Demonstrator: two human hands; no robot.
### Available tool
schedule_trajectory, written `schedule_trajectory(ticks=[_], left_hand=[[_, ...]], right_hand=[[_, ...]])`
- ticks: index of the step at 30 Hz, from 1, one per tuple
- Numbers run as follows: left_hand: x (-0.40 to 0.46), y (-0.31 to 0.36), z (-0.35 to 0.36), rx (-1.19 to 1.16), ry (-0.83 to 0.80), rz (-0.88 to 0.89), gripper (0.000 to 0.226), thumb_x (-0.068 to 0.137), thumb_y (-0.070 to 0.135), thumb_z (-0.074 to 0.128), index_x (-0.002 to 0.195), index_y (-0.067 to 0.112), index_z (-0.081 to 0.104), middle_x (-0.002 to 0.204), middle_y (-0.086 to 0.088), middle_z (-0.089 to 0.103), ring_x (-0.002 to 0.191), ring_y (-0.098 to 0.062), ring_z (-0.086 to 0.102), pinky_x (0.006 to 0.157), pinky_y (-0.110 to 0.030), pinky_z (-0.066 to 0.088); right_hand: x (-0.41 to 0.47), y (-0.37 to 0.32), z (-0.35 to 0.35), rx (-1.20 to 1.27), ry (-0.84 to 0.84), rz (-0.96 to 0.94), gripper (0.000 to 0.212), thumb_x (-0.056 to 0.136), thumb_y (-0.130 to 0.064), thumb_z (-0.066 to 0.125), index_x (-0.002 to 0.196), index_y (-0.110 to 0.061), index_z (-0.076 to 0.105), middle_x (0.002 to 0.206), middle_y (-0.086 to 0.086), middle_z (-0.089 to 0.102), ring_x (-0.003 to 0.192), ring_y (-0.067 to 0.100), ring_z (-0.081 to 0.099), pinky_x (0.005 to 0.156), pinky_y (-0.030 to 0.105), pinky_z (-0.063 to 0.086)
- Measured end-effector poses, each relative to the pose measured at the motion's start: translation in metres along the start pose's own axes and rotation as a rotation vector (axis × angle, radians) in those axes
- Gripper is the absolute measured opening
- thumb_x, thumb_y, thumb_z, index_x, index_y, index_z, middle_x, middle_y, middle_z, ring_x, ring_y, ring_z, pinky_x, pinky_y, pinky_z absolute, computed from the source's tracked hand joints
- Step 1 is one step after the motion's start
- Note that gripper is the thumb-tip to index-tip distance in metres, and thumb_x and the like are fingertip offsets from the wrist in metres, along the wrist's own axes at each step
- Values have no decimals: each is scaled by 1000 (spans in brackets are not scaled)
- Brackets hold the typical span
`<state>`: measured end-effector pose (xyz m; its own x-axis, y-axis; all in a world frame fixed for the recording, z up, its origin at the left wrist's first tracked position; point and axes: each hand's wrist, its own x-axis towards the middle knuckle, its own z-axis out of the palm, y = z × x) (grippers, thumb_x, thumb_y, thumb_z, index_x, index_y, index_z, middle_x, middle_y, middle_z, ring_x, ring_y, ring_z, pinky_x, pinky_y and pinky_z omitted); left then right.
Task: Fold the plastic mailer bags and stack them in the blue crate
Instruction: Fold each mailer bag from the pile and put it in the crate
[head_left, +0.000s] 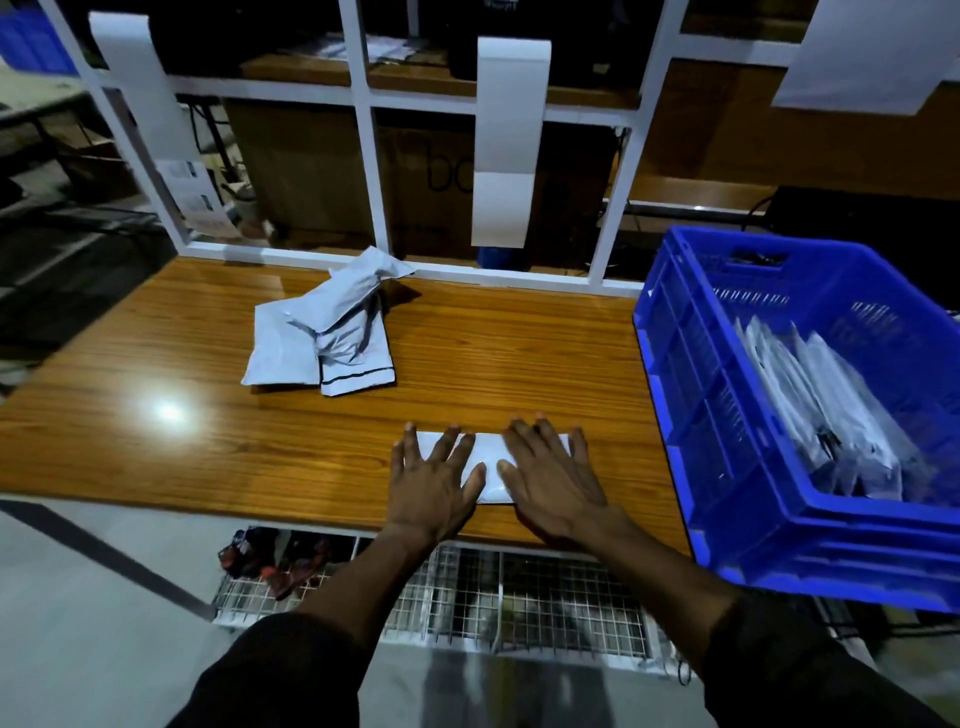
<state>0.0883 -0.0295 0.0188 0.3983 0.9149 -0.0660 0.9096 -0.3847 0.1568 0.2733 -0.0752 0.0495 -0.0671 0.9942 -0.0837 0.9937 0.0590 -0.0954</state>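
Both hands, left hand (434, 480) and right hand (550, 480), lie spread flat, pressing a folded white mailer bag (491, 470) onto the desk (208, 415) near its front edge. It looks light, thin and slippery, likely to spring open; best pinched along its folded edge for the blue crate (727, 467).

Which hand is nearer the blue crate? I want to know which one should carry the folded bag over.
Right. The right hand presses the folded bag on the blue crate side; the left hand lies farther away.
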Motion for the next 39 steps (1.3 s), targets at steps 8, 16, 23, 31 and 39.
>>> schedule_trajectory(ticks=[8,16,23,31,39], left_hand=[[2,-8,4,-49,23,46,82,89,70,-6,162,37,15,170,10,13,155,-44,-1,123,-57,2],[7,-19,3,-105,84,116,90,88,80,-3,162,34,18,170,9,12,157,-34,-2,121,-61,0],[-4,-22,7,60,334,160,55,89,38,65,142,27,53,159,-6,41,152,-37,23,108,-80,14],[-5,-20,7,46,358,91,65,85,27,73,145,30,49,152,-7,45,149,-39,24,108,-79,15],[-7,-17,9,-17,618,79,78,98,44,51,161,10,22,169,-19,9,156,-38,9,116,-74,10]], right_hand=[[5,-4,18,78,27,-6,73,96,-67,5,157,-32,23,166,-7,18,152,17,16,121,52,12],[-21,31,24,-62,139,-311,56,100,-45,48,150,-24,34,164,4,25,150,28,25,115,58,31],[-14,27,-2,34,219,-363,44,107,-37,37,149,-25,36,165,-4,23,149,31,27,114,59,32],[-17,34,-4,-337,233,-654,25,106,-30,43,126,-28,58,155,-11,43,150,40,21,108,66,32],[13,18,-53,439,270,-378,39,86,-2,60,116,-23,74,134,-11,64,121,7,59,91,28,52]])
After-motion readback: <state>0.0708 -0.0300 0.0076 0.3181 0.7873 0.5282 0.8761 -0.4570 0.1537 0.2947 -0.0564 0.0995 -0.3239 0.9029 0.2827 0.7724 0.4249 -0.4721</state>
